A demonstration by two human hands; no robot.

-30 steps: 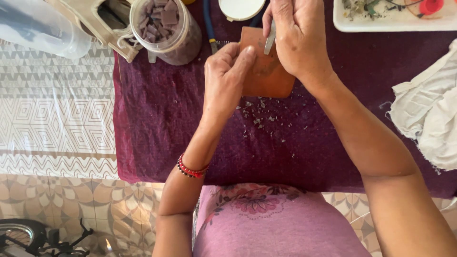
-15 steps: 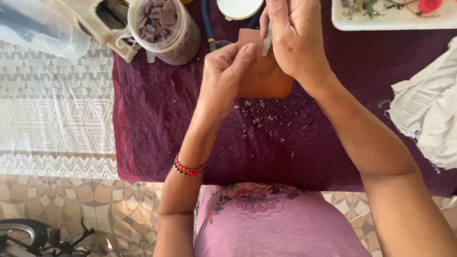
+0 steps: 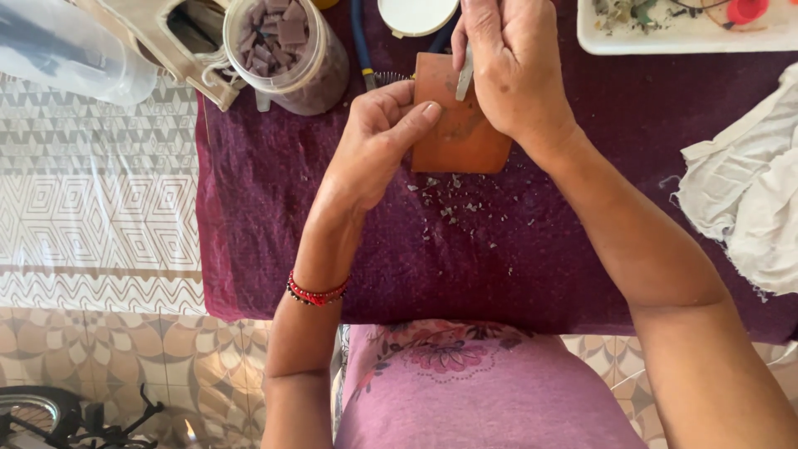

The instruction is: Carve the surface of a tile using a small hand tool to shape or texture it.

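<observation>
Left hand: the left hand sat at upper centre of the frame, fingers curled shut, thumb pressed on the left edge of the terracotta tile.
Right hand: the right hand was closed around a thin grey metal blade, its tip resting on the tile's face.
Tile position: it lay at upper centre of the frame, between both hands, on the cloth.
Handling: the tile looked stiff, flat and rather light; I judged it brittle at the edges. The best hold seemed the side edge, away from the blade.
Crumbs: small pale chips lay scattered just below the tile.
Surface: a dark purple cloth covered the table; a patterned white mat lay at the left.
Nearby: a clear jar of brown pieces stood at upper left, a white tray at upper right, a white rag at the right edge.
Room: patterned floor tiles showed at the bottom left.
</observation>
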